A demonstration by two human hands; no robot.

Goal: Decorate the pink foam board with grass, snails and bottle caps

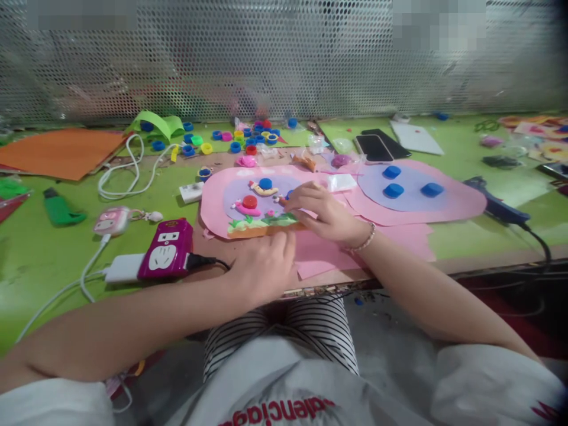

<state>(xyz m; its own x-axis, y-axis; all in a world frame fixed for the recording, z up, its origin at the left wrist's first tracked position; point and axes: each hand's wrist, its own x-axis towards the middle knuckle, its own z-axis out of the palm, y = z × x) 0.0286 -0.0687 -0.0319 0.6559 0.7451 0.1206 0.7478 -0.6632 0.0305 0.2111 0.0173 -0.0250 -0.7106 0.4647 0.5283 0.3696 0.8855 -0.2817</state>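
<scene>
Two bare hands are at a pink card [213, 201] by the middle of the near edge of the green surface [470, 242]; the left hand [266, 266] is at the card's near edge, fingers curled, and I cannot tell whether its grip is clamped on anything; the right hand [322, 210] reaches over the card's right part, fingertips at a brown figure [281, 201] partly hidden by them, so whether its grip is apart or together I cannot tell; on the card's purple panel [235, 189] lie a cream figure [268, 191] with a blue cap [265, 183] and a pink figure [248, 211] with a red cap [249, 202]; a second pink card [461, 183], bearing three blue caps [393, 190], lies just to the right, a dark glue gun [506, 204] at its right end; towards the surface's left edge are a purple socket block [181, 231] and an orange sheet [62, 151]; loose caps [251, 142] are scattered near the far edge
</scene>
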